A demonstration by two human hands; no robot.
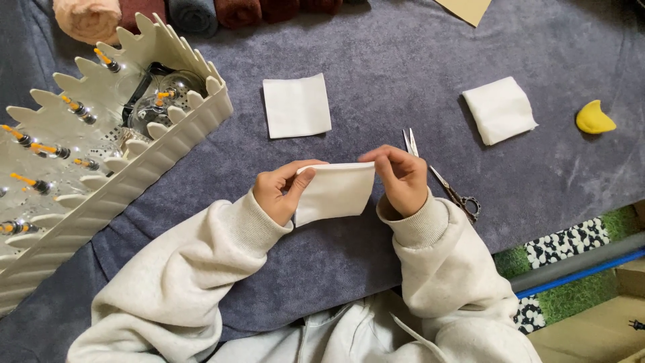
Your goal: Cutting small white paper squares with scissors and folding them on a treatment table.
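Nearest: two cream sweatshirt sleeves rising from the bottom edge, both the wearer's own.

Left hand: fingers pinched narrow on the left upper corner of a white gauze square, thumb in front of the cloth, the other fingers curled behind it.

Right hand: fingers bent and closed on the right upper corner of the same gauze square, knuckles toward the camera.

Gauze square: held between the two hands just above the grey-blue towel covering of the work surface, top edge stretched level, lower edge hanging free, slightly tilted.

Small scissors: metal, lying on the covering just beside the right hand, blades pointing away, loops near the right wrist; partly hidden by the hand.

Beyond the hands: a second white gauze square, flat on the covering, well apart from the held one.

Farther right: a thicker folded white pad, and near the right edge a yellow crescent-shaped object.

Left side: a cream plastic basket with a scalloped rim, holding clear glass cups and items with orange tips.

Farthest: rolled towels in peach, dark red and slate, lined along the top edge.

Lower right corner: a strip of artificial grass with white pebbles.
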